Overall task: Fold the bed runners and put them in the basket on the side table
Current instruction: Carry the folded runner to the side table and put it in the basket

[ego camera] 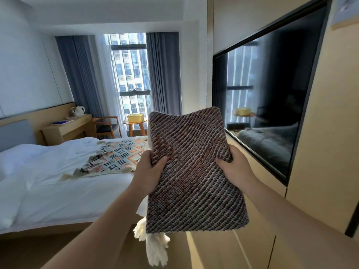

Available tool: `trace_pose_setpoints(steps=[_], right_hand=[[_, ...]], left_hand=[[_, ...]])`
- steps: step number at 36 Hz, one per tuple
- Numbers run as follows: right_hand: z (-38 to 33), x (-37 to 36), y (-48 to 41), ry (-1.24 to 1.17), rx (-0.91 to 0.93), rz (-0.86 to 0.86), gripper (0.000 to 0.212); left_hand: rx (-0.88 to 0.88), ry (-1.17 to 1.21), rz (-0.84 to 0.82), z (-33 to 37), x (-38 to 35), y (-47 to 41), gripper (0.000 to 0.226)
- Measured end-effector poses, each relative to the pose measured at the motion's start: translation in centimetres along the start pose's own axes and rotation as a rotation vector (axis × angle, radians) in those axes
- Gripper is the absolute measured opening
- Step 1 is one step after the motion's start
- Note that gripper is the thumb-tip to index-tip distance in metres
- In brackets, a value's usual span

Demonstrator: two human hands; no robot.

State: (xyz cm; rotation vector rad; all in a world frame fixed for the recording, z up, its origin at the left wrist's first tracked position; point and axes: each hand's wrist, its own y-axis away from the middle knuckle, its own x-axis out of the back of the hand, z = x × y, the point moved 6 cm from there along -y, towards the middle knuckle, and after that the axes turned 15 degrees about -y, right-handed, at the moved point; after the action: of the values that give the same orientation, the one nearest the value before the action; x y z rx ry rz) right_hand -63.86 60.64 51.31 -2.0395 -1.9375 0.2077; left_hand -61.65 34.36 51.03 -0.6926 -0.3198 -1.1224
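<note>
A folded bed runner (191, 171) of dark brown and grey weave, with white tassels hanging from its lower corner, is held up in front of me. My left hand (150, 167) grips its left edge and my right hand (234, 167) grips its right edge. A second bed runner (116, 156), cream with an orange and black geometric pattern, lies spread flat across the white bed (48, 181). A yellow basket (136, 117) stands on the round wooden side table (125, 123) by the window, far ahead of both hands.
A wall-mounted television (272, 98) and wooden panelling run along the right. A wooden desk (66, 127) with a kettle and a chair (106, 126) stand beyond the bed. Floor-length curtains frame the window. A strip of floor lies between the bed and the right wall.
</note>
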Motion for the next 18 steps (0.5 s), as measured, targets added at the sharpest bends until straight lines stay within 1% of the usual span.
trace_pose_setpoints(steps=[8,11,15,18], right_hand=[[5.7,-0.7,-11.6,-0.039,-0.011,-0.029,0.041],[8.0,-0.7,-16.9,-0.069,-0.019,-0.060,0.038],[10.5,-0.6,-24.1,-0.095,-0.038,-0.089,0.043],[11.9,-0.8,-29.0,-0.093,-0.031,-0.118,0.041]], left_hand=[[0.031,-0.020,0.000,-1.9,-6.5,-10.2,0.031],[0.046,-0.033,0.019,-2.1,-9.1,-14.6,0.030],[0.081,-0.031,0.060,-2.3,-12.4,-20.4,0.028],[0.089,-0.019,0.078,-2.6,-14.6,-24.4,0.028]])
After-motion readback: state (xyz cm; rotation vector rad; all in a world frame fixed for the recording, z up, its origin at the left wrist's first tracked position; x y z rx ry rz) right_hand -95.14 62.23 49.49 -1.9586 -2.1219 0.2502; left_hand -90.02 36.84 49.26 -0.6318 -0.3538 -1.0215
